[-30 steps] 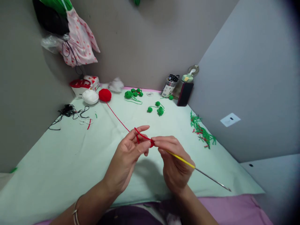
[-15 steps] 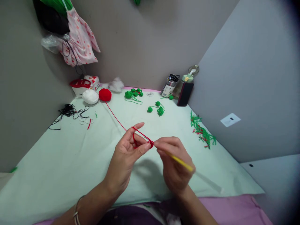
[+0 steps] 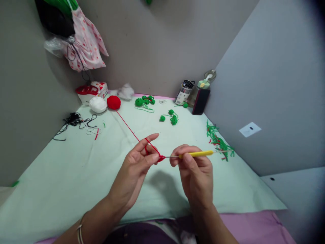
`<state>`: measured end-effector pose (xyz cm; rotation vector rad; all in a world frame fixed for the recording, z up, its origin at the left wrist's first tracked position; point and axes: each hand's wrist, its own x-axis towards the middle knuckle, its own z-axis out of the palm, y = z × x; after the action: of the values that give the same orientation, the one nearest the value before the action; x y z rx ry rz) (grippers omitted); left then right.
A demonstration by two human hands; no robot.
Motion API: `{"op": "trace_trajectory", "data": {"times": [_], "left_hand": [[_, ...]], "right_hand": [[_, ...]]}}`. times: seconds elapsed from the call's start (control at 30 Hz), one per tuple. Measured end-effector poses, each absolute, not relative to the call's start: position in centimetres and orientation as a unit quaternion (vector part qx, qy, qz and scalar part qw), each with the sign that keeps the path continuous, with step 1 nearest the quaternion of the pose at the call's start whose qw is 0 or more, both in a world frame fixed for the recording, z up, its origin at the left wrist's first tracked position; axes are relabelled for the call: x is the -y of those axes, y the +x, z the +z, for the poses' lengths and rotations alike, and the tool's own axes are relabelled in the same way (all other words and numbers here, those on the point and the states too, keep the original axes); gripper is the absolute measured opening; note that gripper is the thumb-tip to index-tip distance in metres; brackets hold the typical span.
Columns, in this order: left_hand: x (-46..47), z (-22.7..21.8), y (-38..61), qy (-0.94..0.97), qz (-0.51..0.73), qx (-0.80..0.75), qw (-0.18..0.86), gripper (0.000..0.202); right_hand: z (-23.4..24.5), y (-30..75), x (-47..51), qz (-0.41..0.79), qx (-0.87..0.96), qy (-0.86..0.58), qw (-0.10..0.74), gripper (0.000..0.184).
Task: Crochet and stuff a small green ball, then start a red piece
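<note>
Between the thumb and fingers of my left hand [image 3: 138, 162] a small piece of red crochet [image 3: 161, 158] is pinched. Red yarn [image 3: 128, 126] loops over its raised index finger and runs back to a red yarn ball [image 3: 113, 102]. My right hand [image 3: 196, 169] grips a crochet hook [image 3: 200, 154] by its yellow handle, held nearly level. The hook's thin metal shaft reaches left into the red stitches; its tip is hidden in them.
Behind lie a white yarn ball [image 3: 98, 104], green crocheted pieces [image 3: 173, 119] and white stuffing [image 3: 126, 92]. Green and red yarn scraps [image 3: 220, 142] lie at right, black yarn [image 3: 73, 119] at left. A phone [image 3: 200, 101] leans near a pen holder [image 3: 183, 94].
My right hand has turned, bringing the hook from a downward slant to nearly level. It now sits slightly farther right of the red piece, and the hook's metal shaft shows.
</note>
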<state>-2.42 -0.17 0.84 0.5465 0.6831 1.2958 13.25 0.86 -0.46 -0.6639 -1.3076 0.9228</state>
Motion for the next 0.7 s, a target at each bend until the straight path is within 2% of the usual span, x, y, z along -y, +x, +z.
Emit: {"op": "trace_trajectory", "data": {"times": [0.07, 0.17, 0.23, 0.5, 0.7], "left_hand": [[0.5, 0.9, -1.9, 0.270, 0.586, -0.319, 0.694, 0.052], [0.7, 0.8, -1.5, 0.242, 0.567, -0.310, 0.724, 0.055], [0.7, 0.7, -1.5, 0.203, 0.552, -0.292, 0.754, 0.051], [0.1, 0.6, -2.5, 0.172, 0.574, -0.284, 0.749, 0.044], [-0.1, 0.6, -2.8, 0.194, 0.570, -0.294, 0.742, 0.036]], "right_hand": [[-0.8, 12.9, -0.6, 0.320, 0.629, -0.316, 0.634, 0.019], [-1.6, 12.5, -0.2, 0.103, 0.695, -0.340, 0.625, 0.036], [-2.0, 12.5, -0.1, 0.061, 0.705, -0.334, 0.623, 0.041], [-1.4, 13.3, -0.5, 0.254, 0.614, -0.336, 0.668, 0.020], [-1.0, 13.5, -0.9, 0.370, 0.544, -0.328, 0.678, 0.013]]}}
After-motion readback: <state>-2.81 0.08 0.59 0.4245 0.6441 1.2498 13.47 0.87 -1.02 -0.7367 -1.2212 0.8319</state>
